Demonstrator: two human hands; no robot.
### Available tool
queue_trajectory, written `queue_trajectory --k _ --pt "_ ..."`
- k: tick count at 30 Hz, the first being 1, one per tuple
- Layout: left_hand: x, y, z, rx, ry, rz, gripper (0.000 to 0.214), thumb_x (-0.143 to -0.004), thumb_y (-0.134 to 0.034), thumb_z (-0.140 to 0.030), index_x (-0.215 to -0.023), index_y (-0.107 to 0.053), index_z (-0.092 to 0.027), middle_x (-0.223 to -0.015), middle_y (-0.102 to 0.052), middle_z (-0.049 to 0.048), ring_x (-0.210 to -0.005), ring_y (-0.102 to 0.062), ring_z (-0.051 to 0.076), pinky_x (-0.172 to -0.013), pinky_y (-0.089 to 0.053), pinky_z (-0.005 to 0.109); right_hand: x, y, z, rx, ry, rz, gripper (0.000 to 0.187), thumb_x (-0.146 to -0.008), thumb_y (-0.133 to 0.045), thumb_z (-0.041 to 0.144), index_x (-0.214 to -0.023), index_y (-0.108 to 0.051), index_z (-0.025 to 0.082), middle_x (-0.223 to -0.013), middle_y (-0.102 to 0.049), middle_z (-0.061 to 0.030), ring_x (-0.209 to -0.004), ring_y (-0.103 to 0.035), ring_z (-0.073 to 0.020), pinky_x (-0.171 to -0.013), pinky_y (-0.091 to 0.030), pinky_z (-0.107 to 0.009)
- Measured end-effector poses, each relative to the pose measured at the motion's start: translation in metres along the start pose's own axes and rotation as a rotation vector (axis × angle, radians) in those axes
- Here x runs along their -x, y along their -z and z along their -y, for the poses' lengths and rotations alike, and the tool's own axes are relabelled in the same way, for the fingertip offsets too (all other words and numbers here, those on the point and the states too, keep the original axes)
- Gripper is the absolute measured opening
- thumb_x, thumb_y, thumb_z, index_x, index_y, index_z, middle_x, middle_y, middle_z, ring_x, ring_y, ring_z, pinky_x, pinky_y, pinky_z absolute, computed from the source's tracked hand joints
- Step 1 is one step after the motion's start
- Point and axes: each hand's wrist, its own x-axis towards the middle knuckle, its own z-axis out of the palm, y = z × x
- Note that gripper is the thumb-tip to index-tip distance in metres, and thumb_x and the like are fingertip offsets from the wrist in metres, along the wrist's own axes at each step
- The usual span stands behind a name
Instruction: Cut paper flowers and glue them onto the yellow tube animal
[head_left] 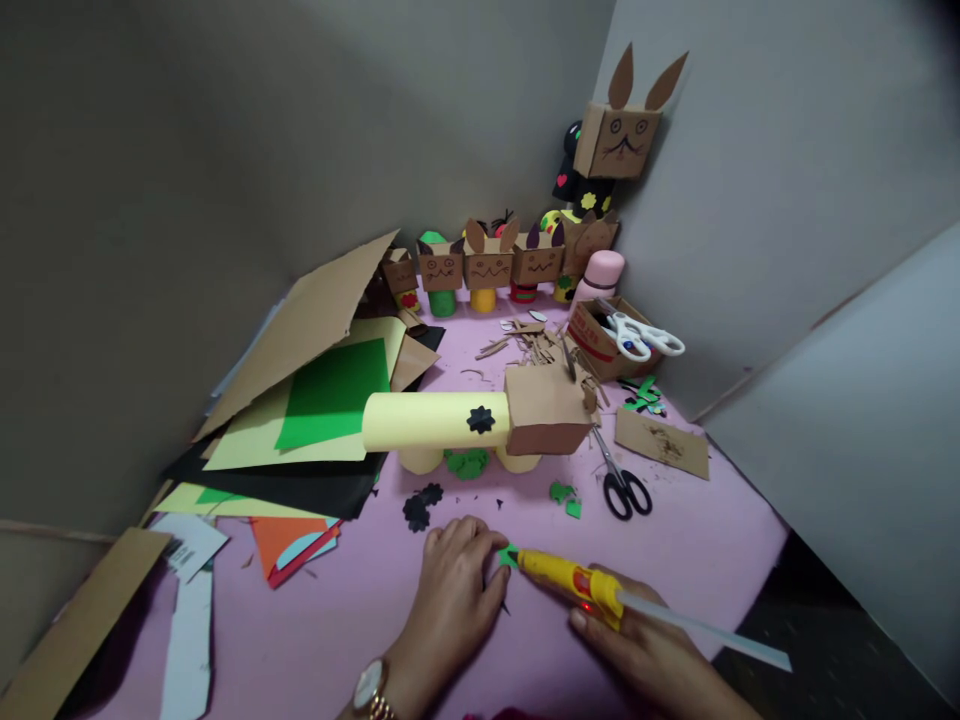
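Head view. The small green paper cut-out lies flat on the pink table, near its front edge, between your two hands. It is thin, matt and jagged at the rim.

The yellow plastic glue gun is slim and glossy, with a red light showing on its body. A pale translucent glue stick projects from its rear. Its nozzle meets the small green paper cut-out.

Beyond your hands lies a pale yellow paper tube bearing a black flower shape and capped by a brown cardboard block. Black paper flower cut-outs lie just beside your left hand. Black-handled scissors lie open to the right of the tube. To the left is a loose pile of coloured paper sheets under a tilted brown cardboard sheet. A row of cardboard-headed figures stands along the back wall. Nothing lies between your hands and the work.

Your left hand is palm down, fingers bent, with thumb and forefinger tips closed on the small green paper cut-out and steadying it against the table. A wristwatch sits on that wrist. Your right hand is wrapped around the yellow plastic glue gun from beneath, with the gun angled low towards the left.
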Motion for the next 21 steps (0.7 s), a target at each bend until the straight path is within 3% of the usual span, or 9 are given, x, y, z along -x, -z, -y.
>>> queue_trajectory --k 8,14,21 --pt "0.0007 0.0004 -0.0004 0.007 0.015 0.033 0.019 -0.08 -0.054 -0.018 -0.096 -0.062 -0.023 -0.094 -0.061 0.0041 -0.094 -0.053 0.023 -0.082 -0.033 0.039 -0.0003 0.0008 0.0005 0.018 -0.007 0.027 0.032 -0.081 -0.052 0.043 -0.101 -0.071 0.026 -0.082 -0.073 -0.0024 -0.073 -0.066 -0.0225 -0.066 -0.052 -0.027" --pt "0.0007 0.0001 -0.0008 0.014 0.021 0.034 0.019 -0.08 -0.054 -0.017 -0.096 -0.062 -0.023 -0.094 -0.06 0.0037 -0.093 -0.052 0.023 -0.081 -0.033 0.039 -0.001 0.0025 -0.0001 0.005 0.015 0.04 0.034 -0.081 -0.053 0.043 -0.107 -0.069 0.029 -0.094 -0.073 -0.002 -0.083 -0.066 -0.024 -0.074 -0.051 -0.029" --pt "0.0005 0.0013 -0.001 0.015 0.023 0.04 0.019 -0.08 -0.054 -0.017 -0.097 -0.062 -0.023 -0.093 -0.06 0.0035 -0.093 -0.052 0.023 -0.082 -0.032 0.039 -0.0016 0.0019 -0.0016 0.024 0.012 0.038 0.03 -0.081 -0.052 0.045 -0.097 -0.071 0.027 -0.087 -0.073 -0.0025 -0.077 -0.066 -0.0232 -0.068 -0.051 -0.027"
